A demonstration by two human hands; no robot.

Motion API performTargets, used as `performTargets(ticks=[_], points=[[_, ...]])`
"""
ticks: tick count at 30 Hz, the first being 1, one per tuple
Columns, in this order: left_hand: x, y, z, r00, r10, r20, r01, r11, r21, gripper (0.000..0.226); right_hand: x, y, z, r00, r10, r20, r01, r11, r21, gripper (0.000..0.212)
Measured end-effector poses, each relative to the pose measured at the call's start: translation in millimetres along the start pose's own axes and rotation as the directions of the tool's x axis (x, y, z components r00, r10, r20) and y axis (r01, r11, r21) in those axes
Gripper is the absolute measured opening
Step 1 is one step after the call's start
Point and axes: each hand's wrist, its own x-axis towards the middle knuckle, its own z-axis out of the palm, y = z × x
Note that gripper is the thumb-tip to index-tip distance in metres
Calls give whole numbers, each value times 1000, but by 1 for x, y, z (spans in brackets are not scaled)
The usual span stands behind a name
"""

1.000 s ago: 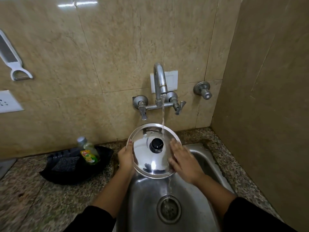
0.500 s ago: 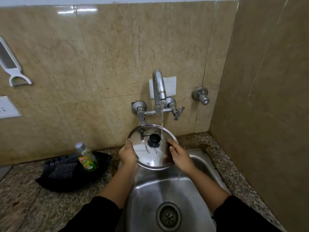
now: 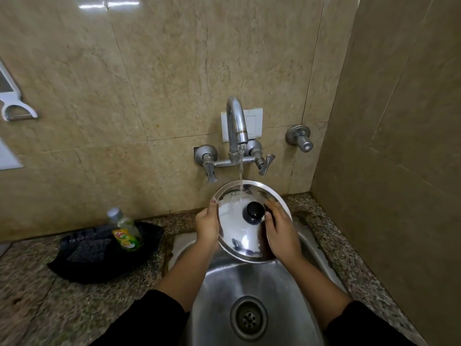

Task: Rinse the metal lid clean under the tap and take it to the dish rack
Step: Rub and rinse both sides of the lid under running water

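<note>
A round shiny metal lid (image 3: 234, 221) with a black knob (image 3: 254, 212) is tilted toward me over the steel sink (image 3: 224, 283). Water runs from the wall tap (image 3: 235, 123) onto the lid's upper face, just left of the knob. My left hand (image 3: 208, 227) grips the lid's left rim. My right hand (image 3: 282, 229) lies flat on the lid's right side, fingers spread beside the knob. No dish rack is in view.
A black tray (image 3: 104, 255) on the granite counter at the left holds a green dish-soap bottle (image 3: 126, 233) and a dark scrub pad (image 3: 88, 249). A tiled side wall (image 3: 399, 171) closes in on the right. A white peeler (image 3: 12, 101) hangs on the back wall.
My right hand slid up across the lid's face toward the knob. The water stream now lands left of the knob instead of right of it.
</note>
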Motion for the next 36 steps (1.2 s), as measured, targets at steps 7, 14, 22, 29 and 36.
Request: performTargets(ticks=[7, 14, 22, 29, 36], points=[[-2, 0, -30, 984, 122, 132, -137, 985, 108, 36, -1, 0, 0, 973, -90, 213, 119, 985, -127, 56], [-6, -4, -36, 954, 176, 242, -211, 969, 128, 32, 15, -34, 9, 771, -381, 510, 493, 864, -100, 68], [-13, -10, -38, 955, 201, 219, -230, 967, 112, 29, 5, -37, 13, 906, -245, 344, 303, 945, -126, 54], [-16, -6, -44, 956, 248, 155, -260, 964, 58, 31, 36, -23, 3, 1000, -21, 23, 24, 987, -160, 17], [-6, 8, -56, 939, 114, 326, -180, 967, 178, 37, 64, -40, 1, 960, -22, 277, -89, 920, 382, 10]])
